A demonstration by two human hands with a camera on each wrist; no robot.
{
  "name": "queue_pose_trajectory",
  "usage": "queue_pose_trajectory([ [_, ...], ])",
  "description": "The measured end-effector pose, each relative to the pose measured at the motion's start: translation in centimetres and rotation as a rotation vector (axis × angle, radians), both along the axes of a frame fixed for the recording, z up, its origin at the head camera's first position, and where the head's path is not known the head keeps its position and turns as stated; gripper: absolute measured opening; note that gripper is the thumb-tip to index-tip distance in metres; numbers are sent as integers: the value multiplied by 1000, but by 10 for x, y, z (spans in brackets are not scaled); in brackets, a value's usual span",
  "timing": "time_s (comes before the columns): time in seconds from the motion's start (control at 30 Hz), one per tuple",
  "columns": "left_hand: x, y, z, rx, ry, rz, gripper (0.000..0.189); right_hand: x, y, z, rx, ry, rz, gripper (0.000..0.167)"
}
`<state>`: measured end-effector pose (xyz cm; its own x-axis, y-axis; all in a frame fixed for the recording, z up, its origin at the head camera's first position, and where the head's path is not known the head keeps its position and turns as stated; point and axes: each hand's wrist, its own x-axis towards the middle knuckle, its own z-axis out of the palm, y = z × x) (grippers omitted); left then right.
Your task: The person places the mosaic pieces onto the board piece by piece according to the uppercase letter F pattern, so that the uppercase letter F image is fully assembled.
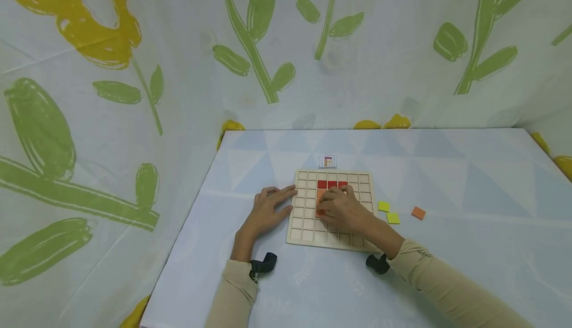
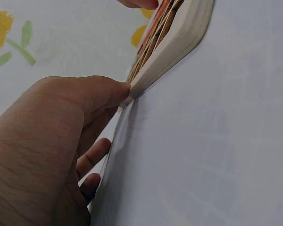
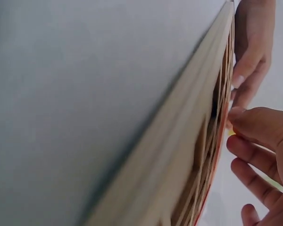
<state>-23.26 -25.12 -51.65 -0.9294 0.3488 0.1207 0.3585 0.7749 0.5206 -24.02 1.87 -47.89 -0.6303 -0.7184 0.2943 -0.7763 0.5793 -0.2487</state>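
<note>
A pale wooden grid board (image 1: 301, 229) lies on the table between the hands. Three red square tiles (image 1: 332, 184) fill a row of its upper cells, with an orange tile (image 1: 321, 193) below the leftmost. My right hand (image 1: 344, 211) reaches over the board, its curled thumb and fingers at another orange tile (image 1: 319, 214) lower in that column, which they partly cover. My left hand (image 1: 268, 211) rests at the board's left edge, fingers spread and fairly straight; the left wrist view shows its thumb (image 2: 115, 92) against the side of the board.
Right of the board lie two yellow tiles (image 1: 393, 218) and a loose orange tile (image 1: 418, 213). A small card (image 1: 327, 161) printed with a coloured grid pattern sits just beyond the board. A flowered cloth (image 1: 380, 80) hangs behind the table (image 1: 469, 248).
</note>
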Motion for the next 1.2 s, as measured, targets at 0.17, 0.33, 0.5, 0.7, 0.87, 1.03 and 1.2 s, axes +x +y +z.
queue_pose_trajectory([
  [0.17, 0, 0, 0, 6, -8, -1, 47, -1, 12, 4, -66, -31, -9, 16],
  [0.33, 1, 2, 0, -1, -13, 8, 47, 1, 32, 4, -104, 3, -42, 19],
  [0.5, 4, 3, -1, -8, -1, 0, 47, 10, 54, 9, -118, 6, -68, 22],
  [0.7, 4, 4, 1, 8, 7, 16, 46, 15, 77, 17, -137, 30, -110, 21],
  [0.87, 4, 4, -1, 22, -21, 20, 46, 16, 100, 16, -127, 67, -168, 22],
  [1.03, 2, 5, -3, 1, -34, 33, 47, 16, 125, 17, -117, 76, -223, 25],
  [1.2, 2, 4, -2, -10, -34, 43, 46, 20, 147, 18, -107, 80, -290, 27],
])
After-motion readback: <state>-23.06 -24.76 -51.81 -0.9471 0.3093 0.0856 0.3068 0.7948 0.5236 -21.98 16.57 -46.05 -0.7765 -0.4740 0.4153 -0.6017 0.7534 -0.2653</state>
